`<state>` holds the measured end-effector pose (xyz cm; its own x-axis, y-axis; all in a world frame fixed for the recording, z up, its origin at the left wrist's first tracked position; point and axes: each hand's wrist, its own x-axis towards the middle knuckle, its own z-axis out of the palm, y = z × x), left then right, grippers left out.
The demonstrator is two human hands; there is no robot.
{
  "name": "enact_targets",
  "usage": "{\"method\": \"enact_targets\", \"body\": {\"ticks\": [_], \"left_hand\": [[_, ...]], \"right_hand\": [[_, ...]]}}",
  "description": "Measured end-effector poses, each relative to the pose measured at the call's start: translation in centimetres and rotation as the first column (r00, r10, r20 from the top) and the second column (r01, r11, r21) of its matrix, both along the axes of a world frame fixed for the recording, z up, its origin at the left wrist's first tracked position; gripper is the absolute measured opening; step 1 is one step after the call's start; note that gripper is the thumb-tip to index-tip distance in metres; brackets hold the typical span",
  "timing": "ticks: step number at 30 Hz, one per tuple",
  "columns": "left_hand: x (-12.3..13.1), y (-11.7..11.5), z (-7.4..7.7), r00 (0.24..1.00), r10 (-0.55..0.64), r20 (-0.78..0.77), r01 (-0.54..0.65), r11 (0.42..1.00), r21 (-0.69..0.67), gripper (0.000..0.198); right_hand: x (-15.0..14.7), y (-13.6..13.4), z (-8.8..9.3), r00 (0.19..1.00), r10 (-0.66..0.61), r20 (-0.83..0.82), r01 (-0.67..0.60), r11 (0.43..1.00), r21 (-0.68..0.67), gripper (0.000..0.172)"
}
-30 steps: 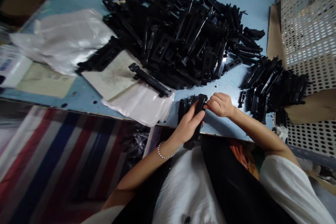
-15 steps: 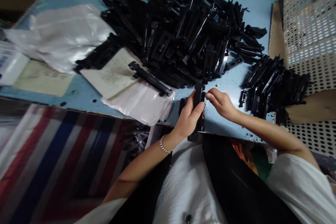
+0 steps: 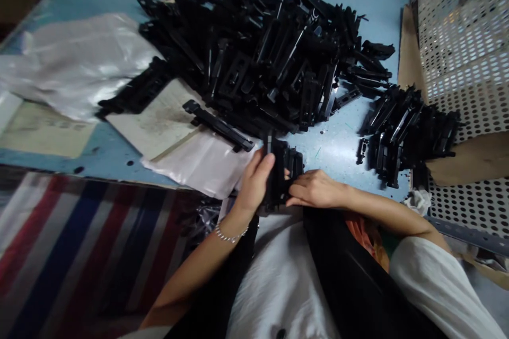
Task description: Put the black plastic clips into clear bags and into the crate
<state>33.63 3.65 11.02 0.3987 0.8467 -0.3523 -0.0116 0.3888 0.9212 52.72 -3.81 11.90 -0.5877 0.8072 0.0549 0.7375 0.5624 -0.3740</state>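
Observation:
My left hand (image 3: pixel 254 183) is closed around a long black plastic part (image 3: pixel 271 177), held nearly upright at the table's front edge with the thumb on top. Just right of it is a second black piece (image 3: pixel 295 163); whether the two are joined I cannot tell. My right hand (image 3: pixel 316 189) has its fingers curled in at the lower end of this piece, and the fingertips are partly hidden. Beyond both hands lies a large heap of similar black plastic parts (image 3: pixel 238 71). One single long part (image 3: pixel 218 126) rests on the white plastic to the left.
A smaller pile of black parts (image 3: pixel 397 127) sits at the right, beside a perforated metal panel (image 3: pixel 457 63) and brown cardboard (image 3: pixel 469 161). On the left of the blue table (image 3: pixel 326 151) lie a clear plastic bag (image 3: pixel 87 58) and a stained card (image 3: pixel 159 116).
My left hand has shifted left with the long part. My right hand has come down and closer to the table edge, from the part's upper end to a lower position. The camera view has shifted slightly.

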Motion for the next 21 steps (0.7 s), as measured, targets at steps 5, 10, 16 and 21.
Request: {"method": "enact_targets", "body": {"ticks": [5, 10, 16, 21], "left_hand": [[-3.7, 1.3, -5.4, 0.917, 0.197, -0.346, -0.066, 0.933, 0.355, 0.045], [-3.2, 1.1, -9.0, 0.835, 0.189, -0.518, 0.149, 0.827, 0.542, 0.057], [-1.3, -0.7, -4.9, 0.827, 0.297, -0.477, 0.232, 0.593, 0.771, 0.056], [4.9, -2.7, -0.7, 0.944, -0.058, -0.324, 0.295, 0.584, 0.756, 0.085]], "right_hand": [[9.3, 6.9, 0.0, 0.599, -0.769, 0.222, 0.78, 0.624, 0.055, 0.034], [17.0, 10.4, -2.0, 0.489, -0.841, 0.231, 0.839, 0.526, 0.139, 0.055], [15.9, 4.3, 0.1, 0.422, -0.875, -0.238, 0.898, 0.369, 0.238, 0.039], [6.5, -1.2, 2.8, 0.488, -0.795, -0.361, 0.849, 0.528, -0.016, 0.046]]}}
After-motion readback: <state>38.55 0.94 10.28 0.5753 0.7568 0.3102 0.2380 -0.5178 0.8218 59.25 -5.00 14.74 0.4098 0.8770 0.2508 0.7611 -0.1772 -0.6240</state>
